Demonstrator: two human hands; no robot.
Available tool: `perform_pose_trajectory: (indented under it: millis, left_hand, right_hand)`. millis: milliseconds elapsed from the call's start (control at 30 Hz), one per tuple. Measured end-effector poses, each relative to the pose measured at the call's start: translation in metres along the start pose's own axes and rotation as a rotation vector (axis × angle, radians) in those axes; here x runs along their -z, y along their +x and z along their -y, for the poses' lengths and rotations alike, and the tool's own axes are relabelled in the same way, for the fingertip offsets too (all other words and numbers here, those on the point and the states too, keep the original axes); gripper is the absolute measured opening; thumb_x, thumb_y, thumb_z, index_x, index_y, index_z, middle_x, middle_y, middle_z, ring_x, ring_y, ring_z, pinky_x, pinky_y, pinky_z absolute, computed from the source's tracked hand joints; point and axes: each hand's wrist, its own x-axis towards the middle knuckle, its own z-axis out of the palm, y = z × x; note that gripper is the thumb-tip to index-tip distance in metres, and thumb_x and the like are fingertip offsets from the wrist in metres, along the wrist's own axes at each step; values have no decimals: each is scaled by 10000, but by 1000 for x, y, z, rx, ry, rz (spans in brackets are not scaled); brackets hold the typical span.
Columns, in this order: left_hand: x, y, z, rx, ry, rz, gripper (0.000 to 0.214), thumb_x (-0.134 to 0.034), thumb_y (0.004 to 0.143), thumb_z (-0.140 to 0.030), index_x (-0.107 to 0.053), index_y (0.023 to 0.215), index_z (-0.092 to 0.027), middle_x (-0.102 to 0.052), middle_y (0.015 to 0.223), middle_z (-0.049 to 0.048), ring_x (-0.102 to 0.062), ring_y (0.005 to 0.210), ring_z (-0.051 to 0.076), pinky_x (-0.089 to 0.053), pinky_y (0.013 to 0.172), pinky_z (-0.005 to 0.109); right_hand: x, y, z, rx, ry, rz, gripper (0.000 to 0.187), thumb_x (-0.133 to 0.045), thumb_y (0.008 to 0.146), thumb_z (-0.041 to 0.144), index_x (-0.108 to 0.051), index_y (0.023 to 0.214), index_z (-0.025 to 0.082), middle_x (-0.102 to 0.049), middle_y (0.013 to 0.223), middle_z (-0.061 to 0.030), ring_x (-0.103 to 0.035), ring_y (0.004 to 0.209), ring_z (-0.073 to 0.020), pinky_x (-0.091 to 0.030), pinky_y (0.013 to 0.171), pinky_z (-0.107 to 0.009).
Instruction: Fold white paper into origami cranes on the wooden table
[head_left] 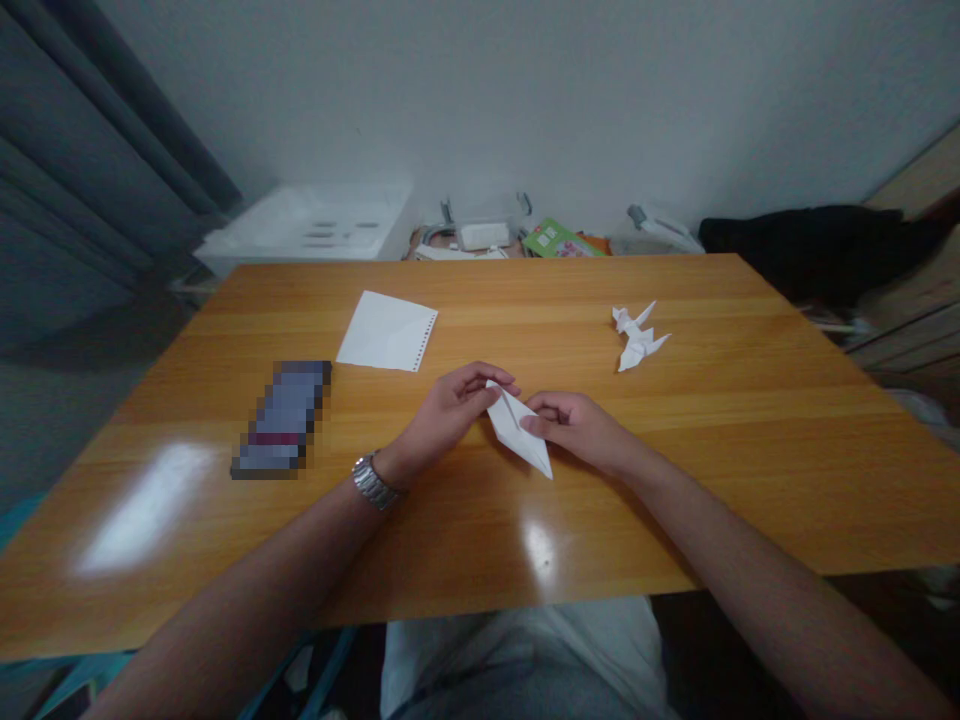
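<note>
A folded white paper piece (520, 432) lies on the wooden table (480, 520) between my two hands. My left hand (450, 412), a metal watch on its wrist, pinches the paper's upper end with curled fingers. My right hand (574, 427) presses its fingertips on the paper's right edge, fingers closed. A finished white origami figure (637, 338) rests on the table to the far right, apart from both hands.
A flat white sheet with a perforated edge (387, 331) lies at the back left. A blurred dark phone-like object (283, 418) sits left of my hands. Beyond the table's far edge are a white plastic box (311, 225), a green booklet (559, 240) and dark cloth (817, 245).
</note>
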Motion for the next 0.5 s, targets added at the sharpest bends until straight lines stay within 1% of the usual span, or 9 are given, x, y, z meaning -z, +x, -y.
perform_pose_trajectory:
  millis: [100,200,333,500]
  left_hand:
    - [0,0,0,-31,25,-23,198,-666,919,-327,-670,1003,-147,-725,1023,84,-664,924,163,-522,821,273]
    - [0,-1,-3,-13,62,-31,194,-651,934,-327,-688,983,-143,-707,986,70,-643,897,151,-506,805,259]
    - [0,-1,-2,2,60,-13,232,-716,898,-366,-667,953,-146,-704,982,67,-644,898,155,-503,806,263]
    - [-2,1,5,19,25,-74,276,-774,849,-358,-647,976,-148,-680,934,41,-644,849,132,-502,767,243]
  right_hand:
    - [-2,0,-1,2,29,-12,315,-732,868,462,-693,949,160,-707,888,-29,-617,772,-153,-440,716,-267]
    - [-4,0,-2,5,45,-29,302,-733,867,450,-685,941,161,-700,876,-26,-616,765,-152,-441,711,-268]
    - [-7,0,-3,7,48,-45,282,-732,866,438,-681,923,166,-696,856,-21,-611,743,-147,-438,693,-266]
    - [-10,1,-7,13,51,-74,306,-758,840,444,-679,946,168,-712,887,-31,-626,775,-160,-460,722,-278]
